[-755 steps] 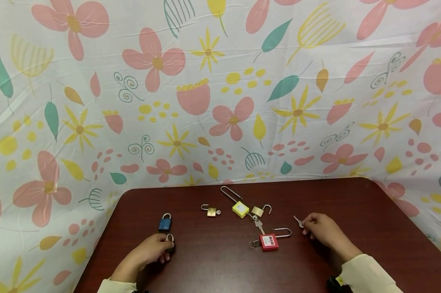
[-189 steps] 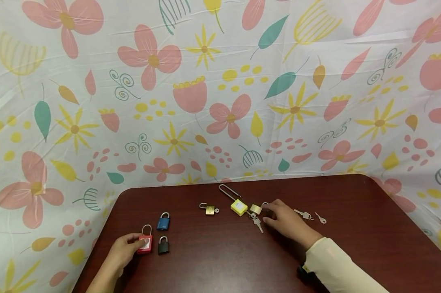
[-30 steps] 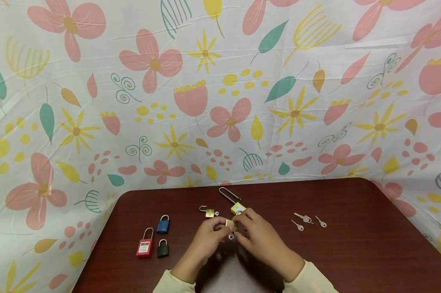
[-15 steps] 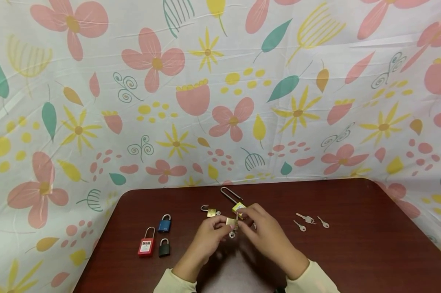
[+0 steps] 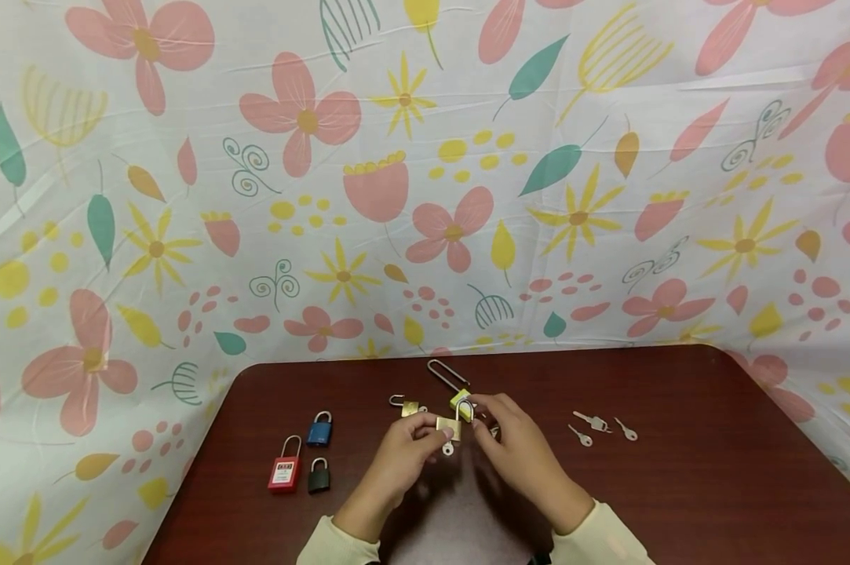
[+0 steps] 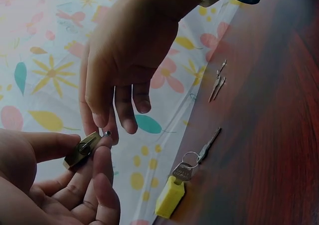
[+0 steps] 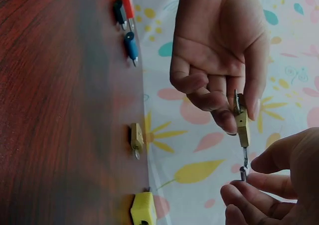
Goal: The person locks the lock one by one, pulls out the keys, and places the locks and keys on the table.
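My left hand (image 5: 405, 451) pinches a small brass padlock (image 5: 449, 428) between thumb and fingers, above the table. A key (image 5: 448, 449) sticks out of its underside. Its shackle (image 5: 465, 408) stands raised, free end out of the body and toward the right. My right hand (image 5: 522, 447) is beside that shackle, thumb and index finger parted around its free end, as the right wrist view shows. Behind the hands lies a yellow padlock (image 5: 460, 399) with a long open shackle, partly covered. Its ring of keys (image 6: 185, 167) shows in the left wrist view.
A second brass padlock (image 5: 410, 409), open with its key in, lies behind my left hand. At left stand a red padlock (image 5: 284, 474), a blue padlock (image 5: 319, 430) and a black padlock (image 5: 319, 476), shackles closed. Several loose keys (image 5: 594, 424) lie at right.
The red padlock went from the middle to the left group and keys were laid at right. The brass padlock was picked up; lately its shackle turned and the right fingers eased off rightward.
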`<action>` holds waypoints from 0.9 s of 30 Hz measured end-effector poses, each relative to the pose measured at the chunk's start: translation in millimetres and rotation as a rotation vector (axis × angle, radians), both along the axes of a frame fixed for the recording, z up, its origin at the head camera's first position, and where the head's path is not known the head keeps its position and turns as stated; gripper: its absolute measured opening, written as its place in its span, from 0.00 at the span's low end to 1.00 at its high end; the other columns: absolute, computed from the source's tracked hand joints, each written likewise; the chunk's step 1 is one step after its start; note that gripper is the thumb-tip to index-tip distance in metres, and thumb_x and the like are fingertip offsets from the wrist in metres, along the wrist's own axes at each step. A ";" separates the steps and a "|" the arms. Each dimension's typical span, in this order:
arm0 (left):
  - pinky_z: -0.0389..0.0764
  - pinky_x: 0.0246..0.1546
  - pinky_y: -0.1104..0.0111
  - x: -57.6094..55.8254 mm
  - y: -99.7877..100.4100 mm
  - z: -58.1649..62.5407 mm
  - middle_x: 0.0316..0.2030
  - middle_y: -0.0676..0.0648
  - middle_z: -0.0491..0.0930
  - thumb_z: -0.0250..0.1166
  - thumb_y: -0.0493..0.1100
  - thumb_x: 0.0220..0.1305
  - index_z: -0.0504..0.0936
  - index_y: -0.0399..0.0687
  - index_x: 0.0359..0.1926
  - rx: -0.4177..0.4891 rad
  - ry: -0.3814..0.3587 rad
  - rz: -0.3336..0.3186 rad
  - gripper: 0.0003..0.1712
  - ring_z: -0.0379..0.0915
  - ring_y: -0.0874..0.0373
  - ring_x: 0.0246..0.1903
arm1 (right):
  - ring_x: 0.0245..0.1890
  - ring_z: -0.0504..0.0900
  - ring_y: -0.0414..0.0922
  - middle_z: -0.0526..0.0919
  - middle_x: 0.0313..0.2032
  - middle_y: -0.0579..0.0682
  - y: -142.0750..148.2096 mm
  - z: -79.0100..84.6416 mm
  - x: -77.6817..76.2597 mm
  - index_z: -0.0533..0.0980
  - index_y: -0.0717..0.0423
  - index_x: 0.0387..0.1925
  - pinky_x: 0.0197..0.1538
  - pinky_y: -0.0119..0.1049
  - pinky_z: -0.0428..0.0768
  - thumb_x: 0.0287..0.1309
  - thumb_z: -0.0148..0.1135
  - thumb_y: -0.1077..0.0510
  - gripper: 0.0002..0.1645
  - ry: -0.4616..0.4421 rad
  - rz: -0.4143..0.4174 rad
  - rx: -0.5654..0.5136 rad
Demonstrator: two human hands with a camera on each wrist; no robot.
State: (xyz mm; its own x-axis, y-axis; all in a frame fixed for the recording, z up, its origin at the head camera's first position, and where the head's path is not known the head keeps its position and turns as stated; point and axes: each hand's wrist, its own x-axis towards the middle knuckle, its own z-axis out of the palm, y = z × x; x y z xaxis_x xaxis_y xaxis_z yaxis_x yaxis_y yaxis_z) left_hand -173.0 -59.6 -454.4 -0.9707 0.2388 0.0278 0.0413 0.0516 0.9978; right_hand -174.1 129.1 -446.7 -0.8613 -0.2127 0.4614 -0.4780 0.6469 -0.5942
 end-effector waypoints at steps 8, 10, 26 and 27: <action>0.77 0.32 0.59 0.5 1.5 -1.0 0.28 0.48 0.81 0.65 0.40 0.61 0.80 0.38 0.38 0.018 -0.002 -0.011 0.09 0.75 0.51 0.29 | 0.37 0.76 0.34 0.78 0.38 0.44 -0.8 -3.3 -1.9 0.75 0.51 0.51 0.34 0.37 0.77 0.57 0.62 0.63 0.19 -0.035 0.003 -0.081; 0.77 0.32 0.59 0.5 2.2 -1.5 0.27 0.48 0.81 0.65 0.40 0.61 0.80 0.38 0.38 0.022 -0.004 -0.012 0.08 0.75 0.48 0.30 | 0.37 0.76 0.34 0.78 0.38 0.45 -0.8 -5.2 -2.1 0.75 0.51 0.51 0.34 0.38 0.77 0.57 0.63 0.64 0.19 -0.044 0.004 -0.108; 0.75 0.29 0.65 3.0 5.3 -4.4 0.28 0.48 0.80 0.65 0.39 0.61 0.80 0.37 0.38 0.033 -0.004 -0.044 0.08 0.74 0.56 0.27 | 0.33 0.80 0.46 0.80 0.36 0.44 -1.5 -15.3 -2.3 0.75 0.45 0.53 0.35 0.41 0.78 0.67 0.55 0.59 0.15 -0.247 0.059 -0.300; 0.75 0.29 0.65 3.1 5.3 -4.6 0.28 0.48 0.80 0.64 0.39 0.61 0.80 0.37 0.38 0.032 -0.003 -0.046 0.08 0.74 0.57 0.27 | 0.32 0.80 0.48 0.80 0.35 0.45 -1.7 -14.9 -1.8 0.75 0.44 0.53 0.34 0.42 0.78 0.68 0.53 0.58 0.14 -0.272 0.064 -0.323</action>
State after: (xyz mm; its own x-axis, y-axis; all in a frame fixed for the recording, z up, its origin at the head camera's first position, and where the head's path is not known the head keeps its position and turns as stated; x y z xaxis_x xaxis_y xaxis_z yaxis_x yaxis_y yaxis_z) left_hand -169.9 -54.3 -459.1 -0.9587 0.2825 0.0337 0.0404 0.0180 0.9990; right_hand -175.9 127.4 -461.6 -0.9505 -0.1517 0.2711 -0.3093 0.3808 -0.8714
